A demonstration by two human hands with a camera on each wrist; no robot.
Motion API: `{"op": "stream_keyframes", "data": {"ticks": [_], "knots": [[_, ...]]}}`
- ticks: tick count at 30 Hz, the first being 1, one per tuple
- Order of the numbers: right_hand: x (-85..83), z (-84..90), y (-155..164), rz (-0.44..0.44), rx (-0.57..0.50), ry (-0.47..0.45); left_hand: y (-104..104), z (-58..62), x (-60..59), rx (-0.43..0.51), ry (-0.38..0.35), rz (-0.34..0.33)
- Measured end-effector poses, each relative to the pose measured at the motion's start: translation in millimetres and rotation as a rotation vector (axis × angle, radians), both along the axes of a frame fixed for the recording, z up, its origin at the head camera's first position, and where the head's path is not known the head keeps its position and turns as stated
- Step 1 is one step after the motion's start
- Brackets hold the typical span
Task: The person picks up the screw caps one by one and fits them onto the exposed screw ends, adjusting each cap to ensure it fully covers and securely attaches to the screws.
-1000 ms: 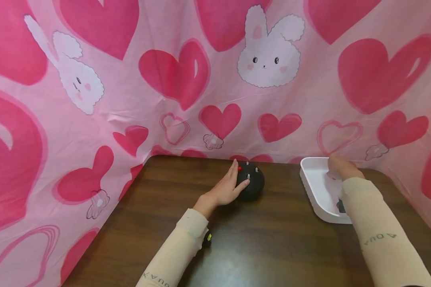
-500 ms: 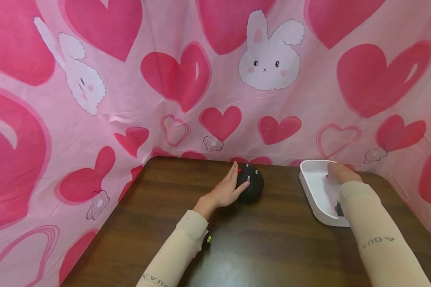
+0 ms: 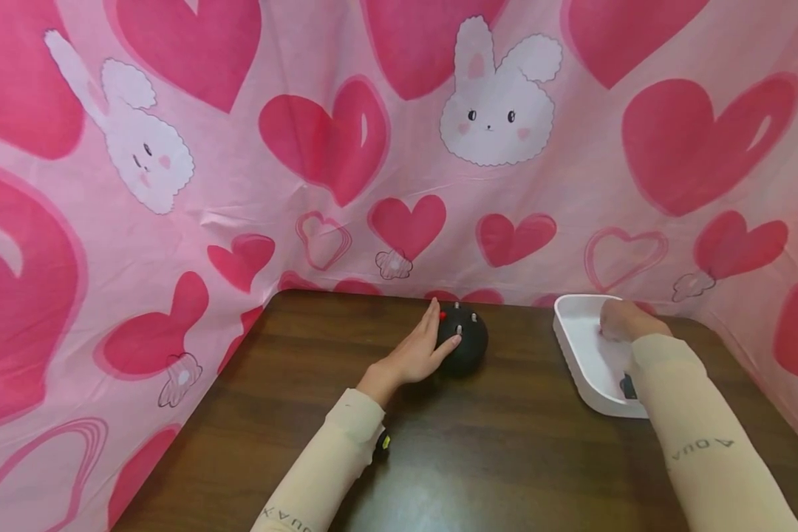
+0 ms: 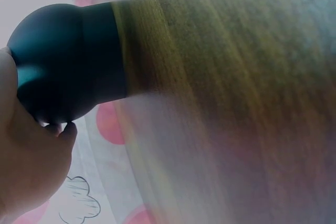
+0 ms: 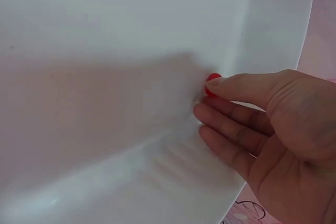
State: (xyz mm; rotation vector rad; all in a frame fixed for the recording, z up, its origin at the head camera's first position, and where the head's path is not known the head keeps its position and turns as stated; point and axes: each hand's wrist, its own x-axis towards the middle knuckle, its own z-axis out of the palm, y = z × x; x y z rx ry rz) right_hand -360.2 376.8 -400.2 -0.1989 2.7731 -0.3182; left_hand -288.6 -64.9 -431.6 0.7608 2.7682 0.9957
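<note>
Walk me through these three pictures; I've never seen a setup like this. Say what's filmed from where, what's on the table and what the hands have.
There is no machine: a person wears three cameras. The head view looks down at both arms over a brown table fenced by pink heart cloth. The left hand rests against a black ball-shaped thing with small pegs on top. The left wrist view shows that same black thing from very close, with the palm against it. The right hand reaches into a white tray. The right wrist view looks into the tray, where the fingertips touch or pinch a small red piece; which cannot be told, as it is mostly hidden.
</note>
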Motion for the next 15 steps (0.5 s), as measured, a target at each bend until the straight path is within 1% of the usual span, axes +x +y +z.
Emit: {"op": "stream_keyframes", "data": {"ticks": [1,5,11,15], "knots": [[0.6,0.8,-1.2,-0.002,-0.024,-0.003,0.1,-0.2,-0.1,0.001,-0.001,0.001],[3.6,3.8,-6.4,0.020,-0.058,0.003,0.7,-1.1,-0.4,0.004,-0.002,0.002],[5.0,4.0,-9.9,0.071,-0.033,0.039,1.1,-0.5,0.1,0.004,-0.006,-0.002],[3.5,3.1,-10.8,0.062,-0.030,0.014,0.6,-0.6,0.4,0.001,-0.013,-0.002]]}}
